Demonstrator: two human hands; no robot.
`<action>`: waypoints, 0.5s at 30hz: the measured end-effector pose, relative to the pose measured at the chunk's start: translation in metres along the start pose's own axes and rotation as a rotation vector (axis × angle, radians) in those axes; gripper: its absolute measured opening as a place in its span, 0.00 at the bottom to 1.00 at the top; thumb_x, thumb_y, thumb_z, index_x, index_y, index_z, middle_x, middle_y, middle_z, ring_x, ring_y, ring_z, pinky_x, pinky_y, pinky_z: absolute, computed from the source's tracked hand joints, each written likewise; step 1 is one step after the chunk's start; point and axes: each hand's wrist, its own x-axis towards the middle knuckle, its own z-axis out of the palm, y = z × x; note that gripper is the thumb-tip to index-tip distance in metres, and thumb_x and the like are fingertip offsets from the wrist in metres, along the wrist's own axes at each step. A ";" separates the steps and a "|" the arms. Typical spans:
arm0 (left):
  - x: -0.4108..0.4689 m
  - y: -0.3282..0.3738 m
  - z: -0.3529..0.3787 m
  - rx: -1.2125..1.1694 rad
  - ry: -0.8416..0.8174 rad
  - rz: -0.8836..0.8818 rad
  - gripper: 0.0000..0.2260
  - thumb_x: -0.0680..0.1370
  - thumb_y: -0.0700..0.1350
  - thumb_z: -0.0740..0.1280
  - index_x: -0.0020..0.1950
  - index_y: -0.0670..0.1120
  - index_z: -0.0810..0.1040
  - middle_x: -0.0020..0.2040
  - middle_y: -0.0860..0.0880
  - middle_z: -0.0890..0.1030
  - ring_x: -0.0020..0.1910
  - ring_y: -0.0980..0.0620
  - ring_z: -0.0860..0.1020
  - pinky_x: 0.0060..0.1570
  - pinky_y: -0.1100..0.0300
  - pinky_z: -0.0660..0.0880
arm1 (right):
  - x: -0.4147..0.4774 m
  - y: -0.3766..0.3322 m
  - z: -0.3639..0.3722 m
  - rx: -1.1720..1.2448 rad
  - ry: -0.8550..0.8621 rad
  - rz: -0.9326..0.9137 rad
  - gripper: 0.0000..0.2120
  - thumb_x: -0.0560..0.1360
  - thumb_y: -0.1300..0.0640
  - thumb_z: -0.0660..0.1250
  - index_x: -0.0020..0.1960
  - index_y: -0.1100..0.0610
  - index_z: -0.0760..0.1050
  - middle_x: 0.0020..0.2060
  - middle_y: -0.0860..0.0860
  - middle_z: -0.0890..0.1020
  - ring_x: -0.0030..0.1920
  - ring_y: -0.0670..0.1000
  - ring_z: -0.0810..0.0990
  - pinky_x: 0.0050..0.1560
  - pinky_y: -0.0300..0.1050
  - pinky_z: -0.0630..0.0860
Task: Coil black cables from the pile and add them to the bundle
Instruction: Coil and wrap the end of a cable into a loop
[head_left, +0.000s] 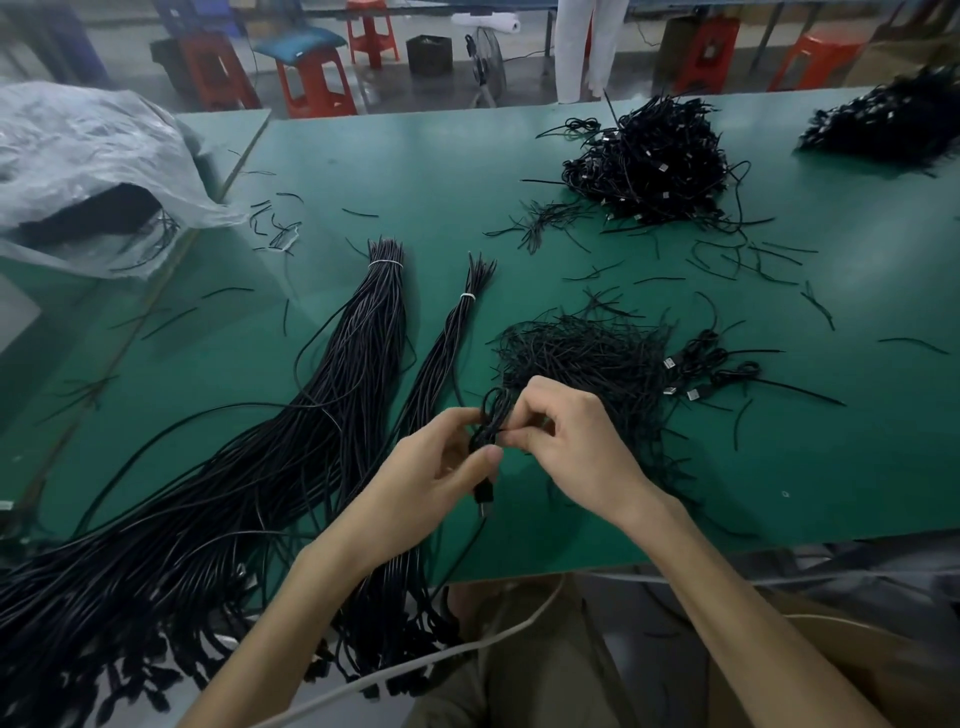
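Left hand (441, 457) is closed around a small coiled black cable (491, 421), thumb pressed across the loops, surely to stop them springing apart. Right hand (566, 441) is pinched narrow at the same coil, fingertips (511, 439) nipping what looks like a thin tie at its waist; I judge a twist is being put on to lock the coil. The cable's plug end (484, 501) hangs below the left thumb, clear of the green table (415, 171).

Just behind the hands lies a loose heap of thin black ties (582, 353), within easy reach of the right hand. To its right, a few finished coils (711, 369) with plugs showing. Left of the hands run the long uncoiled cables: a thick banded bundle (358, 332) and a thinner one (452, 338), ends trailing off the near edge. Far across sits the big pile of coiled cables (649, 156), likely where this one goes.
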 end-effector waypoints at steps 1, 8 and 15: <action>0.000 0.002 0.001 -0.017 0.000 -0.001 0.31 0.78 0.58 0.67 0.77 0.46 0.66 0.46 0.50 0.84 0.47 0.50 0.85 0.55 0.44 0.80 | 0.000 -0.001 0.001 -0.021 0.007 -0.019 0.14 0.75 0.65 0.74 0.37 0.53 0.73 0.38 0.43 0.75 0.40 0.45 0.74 0.42 0.34 0.69; -0.003 0.010 -0.012 -0.137 -0.096 0.153 0.23 0.85 0.30 0.56 0.79 0.47 0.66 0.51 0.47 0.85 0.48 0.45 0.86 0.55 0.50 0.81 | -0.008 -0.001 0.007 -0.099 0.053 -0.139 0.14 0.75 0.75 0.66 0.40 0.58 0.71 0.39 0.45 0.69 0.36 0.46 0.68 0.37 0.39 0.64; 0.002 0.012 -0.021 0.545 0.114 0.208 0.20 0.77 0.64 0.61 0.62 0.56 0.81 0.46 0.58 0.70 0.45 0.58 0.72 0.43 0.62 0.72 | -0.014 -0.005 0.018 -0.034 0.040 -0.118 0.17 0.75 0.72 0.71 0.40 0.54 0.69 0.39 0.46 0.70 0.37 0.48 0.69 0.37 0.41 0.64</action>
